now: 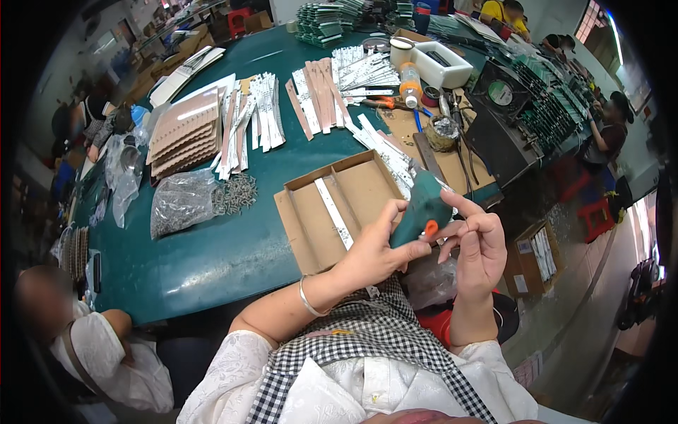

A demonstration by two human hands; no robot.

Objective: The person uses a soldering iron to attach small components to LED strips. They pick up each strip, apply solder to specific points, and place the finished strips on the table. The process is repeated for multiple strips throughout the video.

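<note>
In front of my chest, my left hand [381, 244] is wrapped round a dark green hand-held tool [422, 201] with an orange-red part on its near side. Its exact kind does not show. My right hand [477, 244] is beside the tool, index finger reaching to its right side, the thumb and other fingers curled together. Whatever they pinch, if anything, is too small to tell. Beyond my left hand lies a shallow divided cardboard box [288, 225] with a single white strip [332, 210] in its left compartment.
Left on the green table [205, 272] are a bag of screws [182, 203], a loose screw pile [235, 193] and stacked pinkish boards [185, 131]. Strip bundles [267, 113] lie behind the box. Pliers [378, 103], a bottle [409, 83] and a white container [452, 67] stand right. A co-worker [106, 346] sits left.
</note>
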